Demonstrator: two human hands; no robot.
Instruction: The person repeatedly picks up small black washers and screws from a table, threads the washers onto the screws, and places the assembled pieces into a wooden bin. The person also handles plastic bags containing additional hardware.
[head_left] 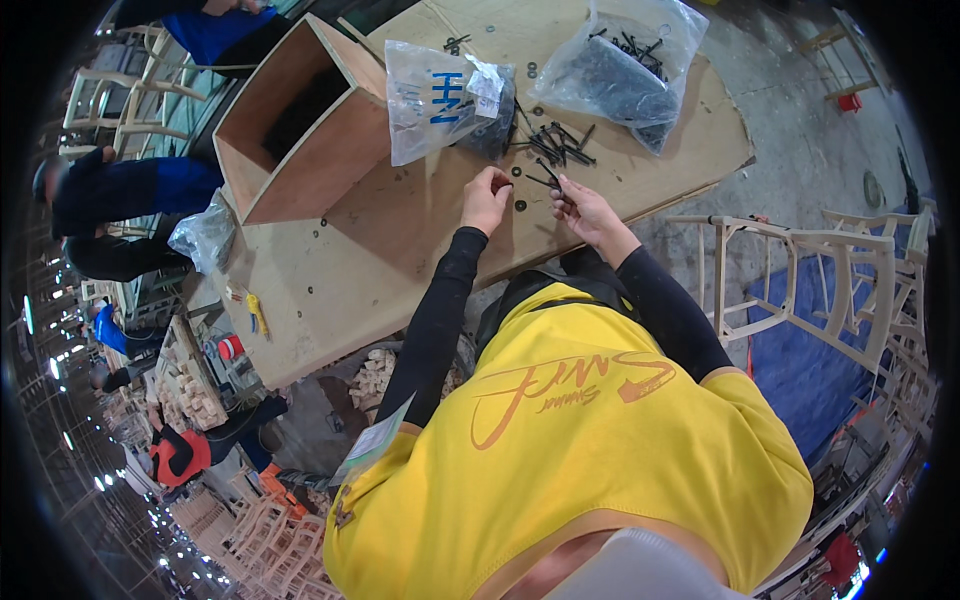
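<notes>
My right hand (pixel 585 209) is closed on black bolts (pixel 543 181), whose shanks point up and left from the fingertips. Just to its left, my left hand (pixel 486 201) has its fingers pinched together over the table. Whatever it may hold is too small to make out. Small black washers (pixel 520 205) lie on the board between the two hands. Beyond them is a loose pile of black bolts (pixel 562 147). A clear plastic bag (pixel 420 110) with dark hardware in it stands at the left of the pile. Another open clear bag (pixel 610 85), full of dark hardware, lies farther back at the right.
An open wooden box (pixel 330 165) stands on the brown tabletop (pixel 330 290) at the left, with dark contents. A yellow-handled tool (pixel 257 315) lies near the left edge. Wooden chair frames (pixel 790 270) stand on the floor at the right. Other people (pixel 130 195) are at the far left.
</notes>
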